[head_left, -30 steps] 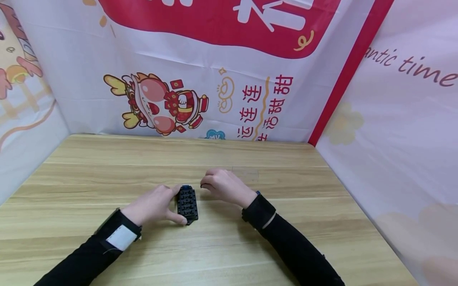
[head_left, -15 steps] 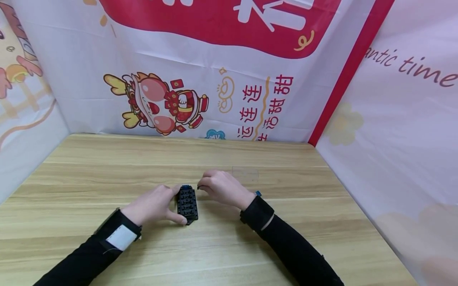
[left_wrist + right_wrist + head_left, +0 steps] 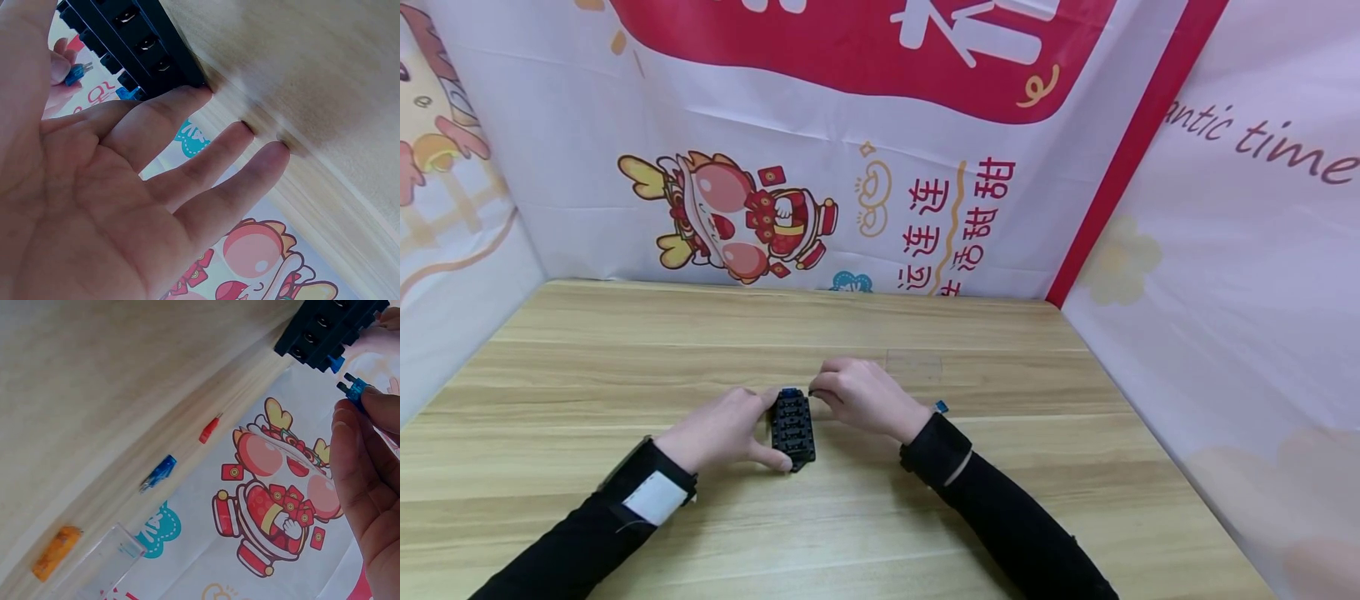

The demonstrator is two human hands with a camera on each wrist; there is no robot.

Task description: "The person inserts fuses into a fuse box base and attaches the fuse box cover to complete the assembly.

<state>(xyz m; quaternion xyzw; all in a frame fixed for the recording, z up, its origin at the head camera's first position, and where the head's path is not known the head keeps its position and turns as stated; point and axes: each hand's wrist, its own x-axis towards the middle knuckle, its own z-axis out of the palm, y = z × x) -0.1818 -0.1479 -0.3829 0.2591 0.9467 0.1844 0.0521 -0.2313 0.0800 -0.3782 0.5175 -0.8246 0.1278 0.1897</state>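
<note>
A black fuse box (image 3: 793,429) with rows of slots lies on the table in the head view. My left hand (image 3: 722,429) grips it between the thumb at its near end and the forefinger at its far end; the other fingers spread on the tabletop in the left wrist view. One blue fuse (image 3: 336,364) sits in the box's far end. Just right of that end, my right hand (image 3: 867,396) pinches a blue blade fuse (image 3: 355,389) between thumb and fingers. Its two prongs point at the box, with a small gap between them.
Loose on the table in the right wrist view lie a red fuse (image 3: 210,428), a blue fuse (image 3: 159,473) and an orange fuse (image 3: 57,552). Beside them is a clear plastic case (image 3: 112,562). A printed cloth (image 3: 760,117) hangs behind the wooden table (image 3: 625,350).
My right hand has moved slightly left, closer to the far end of the fuse box. The left hand and the box have stayed in place.
</note>
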